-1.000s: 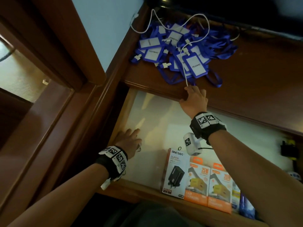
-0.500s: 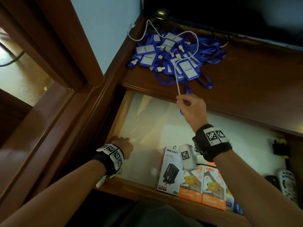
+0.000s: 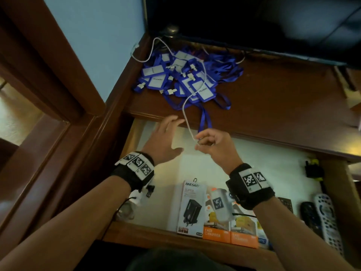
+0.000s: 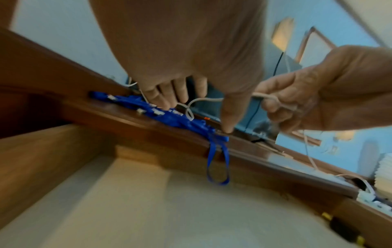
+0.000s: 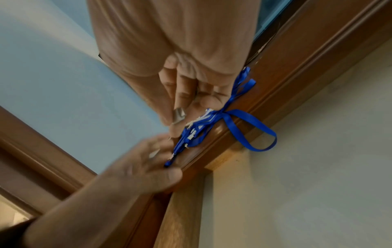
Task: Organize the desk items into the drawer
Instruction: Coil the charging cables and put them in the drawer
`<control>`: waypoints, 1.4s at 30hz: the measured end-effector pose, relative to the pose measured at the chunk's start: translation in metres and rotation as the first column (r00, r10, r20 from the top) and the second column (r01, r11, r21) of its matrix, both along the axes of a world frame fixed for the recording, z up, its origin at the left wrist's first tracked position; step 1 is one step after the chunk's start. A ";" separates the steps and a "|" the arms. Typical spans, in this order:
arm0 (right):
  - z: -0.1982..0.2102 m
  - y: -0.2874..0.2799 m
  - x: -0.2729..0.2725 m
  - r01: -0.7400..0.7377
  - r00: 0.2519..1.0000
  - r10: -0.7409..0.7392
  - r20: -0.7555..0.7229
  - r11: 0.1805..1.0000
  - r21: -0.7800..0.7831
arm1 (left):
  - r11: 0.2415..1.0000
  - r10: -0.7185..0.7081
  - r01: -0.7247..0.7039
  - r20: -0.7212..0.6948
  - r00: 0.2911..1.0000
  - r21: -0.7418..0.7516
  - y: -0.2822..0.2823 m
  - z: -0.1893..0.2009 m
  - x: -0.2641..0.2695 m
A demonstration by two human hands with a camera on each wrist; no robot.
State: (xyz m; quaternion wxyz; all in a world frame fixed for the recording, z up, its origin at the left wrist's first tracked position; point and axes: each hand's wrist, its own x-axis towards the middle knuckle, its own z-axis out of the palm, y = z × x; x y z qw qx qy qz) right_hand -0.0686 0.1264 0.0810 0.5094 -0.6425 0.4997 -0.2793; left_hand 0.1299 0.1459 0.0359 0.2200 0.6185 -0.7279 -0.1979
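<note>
Right hand point(image 3: 212, 144) pinches thin white cord point(image 3: 186, 114) over open pale-lined wooden drawer point(image 3: 263, 153) — cord trails across glossy blue ribbon lanyards point(image 3: 187, 79) heaped on polished desk point(image 3: 283, 106). Left hand point(image 3: 164, 137) slack, fingers spread.

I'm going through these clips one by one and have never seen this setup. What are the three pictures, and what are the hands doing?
No machine here: a person works bare-handed, with a camera on the head and one strapped to each wrist. The wide picture is the head view, looking down. The other two look along each hand from the wrist.

On the desk lies a heap of blue lanyards with badge holders; a white cable runs over it. Below is the open drawer, holding charger boxes and remotes.

The right hand pinches the cable's end. The left hand is open, holding nothing, its fingers reaching toward the cable.
</note>
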 end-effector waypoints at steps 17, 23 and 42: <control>-0.001 0.008 -0.156 0.495 0.863 -0.503 -0.055 0.861 -0.113 | 0.987 0.022 0.052 0.442 0.897 -0.155 -0.127 0.041 0.023; -0.027 0.016 -0.187 0.767 0.639 -0.768 -0.035 0.640 -0.030 | 0.976 0.108 -0.026 0.380 0.919 -0.215 -0.157 0.049 0.041; -0.062 0.044 -0.259 0.902 0.418 -0.868 -0.269 0.361 0.239 | 0.839 0.476 -0.509 -0.196 0.857 -0.192 -0.171 0.138 0.046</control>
